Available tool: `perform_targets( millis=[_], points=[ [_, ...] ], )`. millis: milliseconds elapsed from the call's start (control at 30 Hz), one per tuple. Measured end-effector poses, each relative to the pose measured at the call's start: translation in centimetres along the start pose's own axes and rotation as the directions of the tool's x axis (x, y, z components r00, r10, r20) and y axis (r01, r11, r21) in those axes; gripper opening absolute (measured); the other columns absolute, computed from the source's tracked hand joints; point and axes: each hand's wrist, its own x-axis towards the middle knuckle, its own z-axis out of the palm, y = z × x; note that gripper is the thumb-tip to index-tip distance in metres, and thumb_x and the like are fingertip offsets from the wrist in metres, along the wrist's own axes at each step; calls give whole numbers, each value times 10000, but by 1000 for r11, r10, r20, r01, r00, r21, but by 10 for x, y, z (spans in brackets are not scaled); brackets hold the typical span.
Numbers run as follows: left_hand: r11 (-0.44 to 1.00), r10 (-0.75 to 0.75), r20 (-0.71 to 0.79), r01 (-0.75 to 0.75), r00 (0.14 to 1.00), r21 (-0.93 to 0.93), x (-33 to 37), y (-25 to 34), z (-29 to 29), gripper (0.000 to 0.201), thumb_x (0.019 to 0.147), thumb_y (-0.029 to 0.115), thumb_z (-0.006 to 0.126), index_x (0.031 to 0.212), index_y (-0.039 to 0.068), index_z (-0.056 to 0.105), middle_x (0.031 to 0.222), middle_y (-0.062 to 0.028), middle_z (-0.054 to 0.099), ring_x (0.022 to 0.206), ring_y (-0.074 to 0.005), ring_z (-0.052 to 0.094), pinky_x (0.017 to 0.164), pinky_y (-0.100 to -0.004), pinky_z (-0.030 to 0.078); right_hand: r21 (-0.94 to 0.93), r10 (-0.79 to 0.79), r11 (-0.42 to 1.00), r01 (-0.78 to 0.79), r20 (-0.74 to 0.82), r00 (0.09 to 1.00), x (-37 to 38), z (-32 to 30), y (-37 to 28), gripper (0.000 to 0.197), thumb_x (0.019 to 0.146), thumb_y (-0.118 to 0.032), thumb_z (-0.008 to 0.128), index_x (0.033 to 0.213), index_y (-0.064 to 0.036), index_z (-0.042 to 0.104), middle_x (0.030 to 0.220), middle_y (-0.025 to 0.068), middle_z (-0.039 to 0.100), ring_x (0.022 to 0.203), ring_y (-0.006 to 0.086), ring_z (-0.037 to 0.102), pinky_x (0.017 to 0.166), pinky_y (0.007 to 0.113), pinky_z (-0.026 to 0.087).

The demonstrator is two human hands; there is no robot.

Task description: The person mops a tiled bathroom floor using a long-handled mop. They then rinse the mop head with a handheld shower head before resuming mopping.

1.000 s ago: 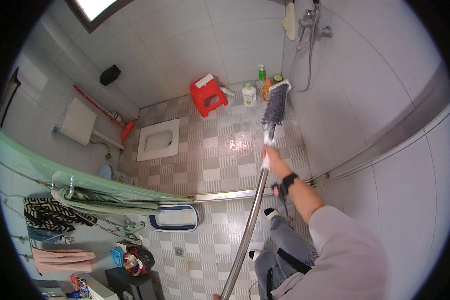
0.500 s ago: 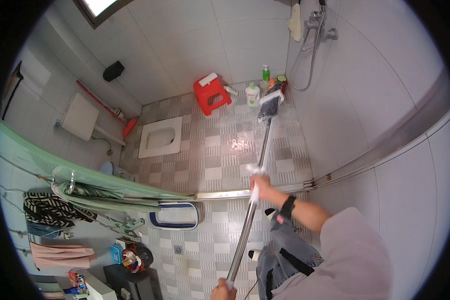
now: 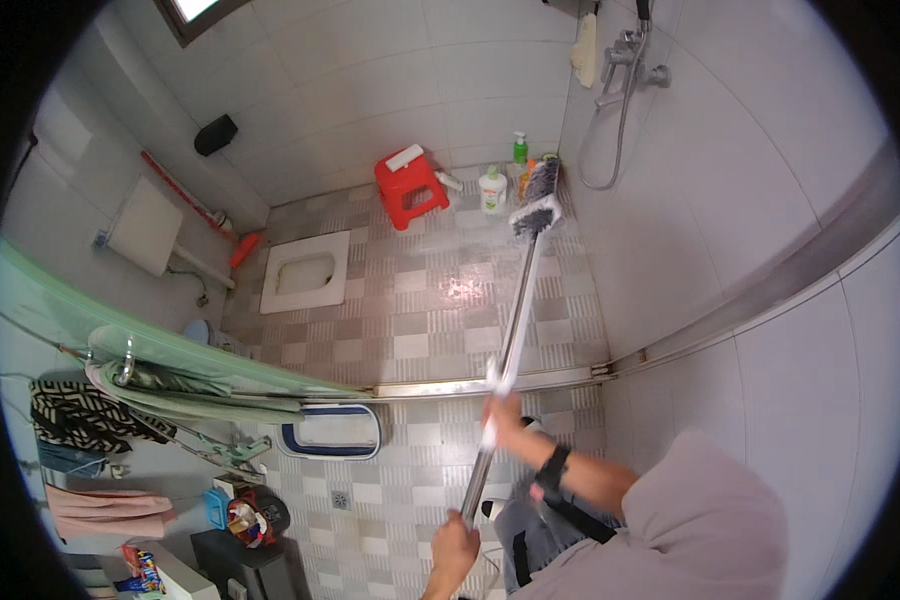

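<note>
Both my hands grip a flat mop [image 3: 511, 340] with a long silver pole and a white sleeve. My right hand [image 3: 505, 418], wearing a dark wrist band, wraps the white sleeve midway along the pole. Nearer my body, my left hand [image 3: 455, 545] is closed round the bare metal. The mop's head [image 3: 537, 210], a dark grey pad with a white fringe, reaches the far right corner of the tiled floor. It partly covers an orange bottle [image 3: 527, 180]. A white bottle [image 3: 492, 190] stands just left of it, and a green pump bottle [image 3: 520, 148] behind.
A red stool [image 3: 410, 190] and a squat toilet [image 3: 305, 272] lie further left. A raised door sill [image 3: 450, 388] crosses the floor beneath the pole. On the near side stand a blue-rimmed basin [image 3: 332, 432] and a dark bin [image 3: 270, 515]. A shower hose [image 3: 622, 140] hangs at right.
My right hand has drawn back toward me, while my left has moved forward, so they are closer together. The mop head has shifted and turned slightly in the corner. The whole view has slid a little.
</note>
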Motion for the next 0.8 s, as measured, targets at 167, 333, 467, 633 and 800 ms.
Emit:
perform_targets(
  millis=[167,333,467,633,800],
  points=[
    [999,37,-24,-37,999,-28,34,7,3,349,741,169,574,993,-33,441,794,-309,597,774,-466,587,715,-535,461,104,170,978,-179,88,982,-48,7,15,98,708,8,539,774,-15,470,526,92,493,363,192,502,295,340,385],
    [1000,-7,-22,7,1000,-5,-42,-24,-30,395,712,174,622,1009,-32,463,738,-293,594,738,-477,577,669,-520,473,168,113,977,-127,94,989,91,8,-49,141,623,31,557,550,-22,449,508,108,466,399,244,500,327,373,392],
    [990,51,12,-49,999,-132,-123,-26,-77,359,772,109,585,1028,-122,481,630,-269,553,630,-436,568,511,-462,444,252,-34,968,-13,184,982,199,-7,-114,71,639,34,532,590,2,491,512,126,472,393,250,485,354,377,390],
    [993,-18,95,29,995,-113,-159,-37,-73,418,782,105,581,1111,-120,454,632,-267,555,626,-435,570,507,-463,444,123,-45,992,43,15,999,231,-24,-121,86,668,9,551,604,-6,496,513,108,482,389,229,481,346,348,373],
    [998,-9,42,7,999,57,-41,-40,-3,375,706,179,628,976,-26,467,755,-274,602,743,-445,595,679,-514,482,72,75,995,-71,-54,996,34,-7,-11,90,768,-76,558,683,-74,528,508,37,487,404,171,499,346,334,393]
  ],
)
